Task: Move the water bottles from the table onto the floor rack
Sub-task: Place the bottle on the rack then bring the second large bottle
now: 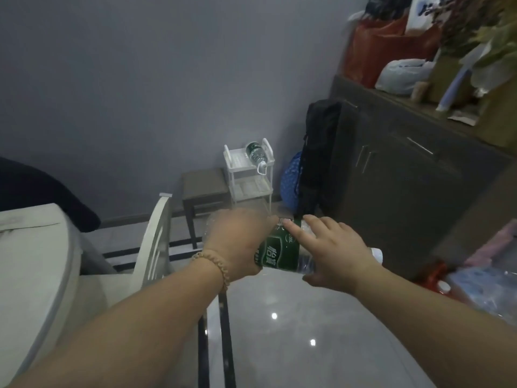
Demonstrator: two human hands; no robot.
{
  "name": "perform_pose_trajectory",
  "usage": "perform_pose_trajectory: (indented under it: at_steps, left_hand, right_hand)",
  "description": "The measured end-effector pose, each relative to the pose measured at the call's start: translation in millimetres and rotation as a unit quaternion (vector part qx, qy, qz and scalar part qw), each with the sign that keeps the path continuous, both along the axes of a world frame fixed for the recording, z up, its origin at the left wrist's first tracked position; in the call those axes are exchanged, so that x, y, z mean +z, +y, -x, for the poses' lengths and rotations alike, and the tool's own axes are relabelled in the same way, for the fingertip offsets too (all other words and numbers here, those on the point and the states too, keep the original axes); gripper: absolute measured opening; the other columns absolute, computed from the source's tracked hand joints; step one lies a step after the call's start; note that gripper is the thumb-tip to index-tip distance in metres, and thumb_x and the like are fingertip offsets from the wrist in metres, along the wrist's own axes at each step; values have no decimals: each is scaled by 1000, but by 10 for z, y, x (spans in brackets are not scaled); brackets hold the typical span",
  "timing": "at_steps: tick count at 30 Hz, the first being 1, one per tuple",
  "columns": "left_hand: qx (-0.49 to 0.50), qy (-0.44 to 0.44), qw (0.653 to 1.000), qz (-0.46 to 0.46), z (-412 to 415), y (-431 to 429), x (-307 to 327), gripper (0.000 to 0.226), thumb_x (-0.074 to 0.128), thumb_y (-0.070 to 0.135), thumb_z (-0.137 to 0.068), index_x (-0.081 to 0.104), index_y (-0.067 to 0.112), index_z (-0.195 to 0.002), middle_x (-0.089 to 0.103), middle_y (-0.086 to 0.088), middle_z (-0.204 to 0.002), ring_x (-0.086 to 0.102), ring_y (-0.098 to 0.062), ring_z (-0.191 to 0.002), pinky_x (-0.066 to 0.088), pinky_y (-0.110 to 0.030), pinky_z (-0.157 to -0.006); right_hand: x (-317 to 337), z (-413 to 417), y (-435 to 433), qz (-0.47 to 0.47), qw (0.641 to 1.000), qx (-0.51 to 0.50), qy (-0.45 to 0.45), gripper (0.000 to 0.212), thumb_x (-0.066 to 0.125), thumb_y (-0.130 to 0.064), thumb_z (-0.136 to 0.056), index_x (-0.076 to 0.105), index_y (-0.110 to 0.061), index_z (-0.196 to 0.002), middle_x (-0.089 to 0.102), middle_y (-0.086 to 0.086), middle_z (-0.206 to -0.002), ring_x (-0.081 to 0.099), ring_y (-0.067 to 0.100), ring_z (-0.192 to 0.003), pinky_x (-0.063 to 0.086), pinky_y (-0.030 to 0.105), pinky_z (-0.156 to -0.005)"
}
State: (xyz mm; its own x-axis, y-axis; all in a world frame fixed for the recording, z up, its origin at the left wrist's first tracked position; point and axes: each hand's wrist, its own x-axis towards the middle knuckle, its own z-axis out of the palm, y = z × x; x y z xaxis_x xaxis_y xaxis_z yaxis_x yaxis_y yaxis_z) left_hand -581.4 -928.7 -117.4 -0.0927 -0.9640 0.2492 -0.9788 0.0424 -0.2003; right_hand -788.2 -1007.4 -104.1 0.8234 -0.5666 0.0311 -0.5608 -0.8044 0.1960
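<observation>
Left grip: the left grip [237, 242] is seen from the back, blurred, just below the middle of the frame. It is wrapped round the base end of the held bottle [279, 253].
Bracelet: a beaded bracelet [215, 264] is worn on the left wrist.
Right grip: the right grip [333, 256] is laid over the neck end of the same bottle. Its fingers are stretched nearly straight across the top, and the thumb is seen below. No curl round the bottle can be made out.
Held bottle: it is carried on its side above the far edge of the counter. Its green label is shown between the two grips, and its white cap [376, 254] is seen past the right wrist.
Counter: a glossy grey counter [279, 345] fills the lower middle of the frame, with light spots reflected in it.
Wrapped pack: a blurred plastic-wrapped pack [484, 287] is set on the counter at the right edge.
Chair: a white chair [156, 236] is placed at the counter's left side.
Rack: a white floor rack [237, 163] is stood against the wall at the frame's centre, well beyond the grips.
Second bottle: a second bottle [255, 153] is laid on its side on the rack's top shelf, its cap at the near edge.
Stool: a grey stool [202, 183] is placed just left of the rack.
Bags: a blue bag [289, 180] and a black backpack [319, 152] are set right of the rack, against a dark cabinet [405, 177].
Cabinet top: a red bag [375, 49] and a white bag [402, 74] are kept at upper right.
</observation>
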Motion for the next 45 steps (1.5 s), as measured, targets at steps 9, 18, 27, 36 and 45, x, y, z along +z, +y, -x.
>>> perform_pose_trajectory:
  at_steps: [9,18,27,36,45]
  left_hand:
    - [6,7,999,-45,-1095,-1516,-328,93,71,59,-60,23,33,-135,51,-6,-125,47,-27,-113,36,-50,-97]
    - [-18,-3,996,-84,-2055,-3063,-421,92,71,57,-63,20,34,-135,47,-6,-130,43,-28,-118,31,-52,-103]
    - [51,27,991,-119,-2796,-4487,-880,95,68,62,-65,13,37,-138,44,-3,-134,39,-25,-122,29,-48,-104]
    - [55,16,982,-181,-3655,-5636,-936,104,50,84,-55,9,38,-139,41,-4,-138,37,-27,-125,25,-50,-106]
    - [-137,-52,960,-237,-4634,-7076,-1198,97,70,62,-63,11,38,-137,41,-5,-135,36,-28,-124,25,-49,-107]
  right_hand:
    - [-396,-1091,-1534,-39,999,8,-26,117,69,-58,-65,-18,-39,-142,32,8,-145,39,29,-122,40,43,-96]
    - [-584,-2031,-2911,-65,997,-28,-36,114,66,-58,-66,-16,-38,-142,32,7,-143,40,28,-119,41,43,-93]
    - [-983,-2902,-4624,-96,995,23,16,115,68,-60,-63,-11,-37,-144,35,9,-141,43,30,-116,42,44,-91]
    - [-1224,-3750,-5734,-162,986,22,-17,114,65,-60,-63,-11,-36,-144,35,11,-141,43,33,-117,42,47,-92]
    - [-1641,-4567,-6305,-202,962,-172,-62,107,48,-72,-60,-5,-34,-146,40,9,-137,45,33,-113,47,47,-86]
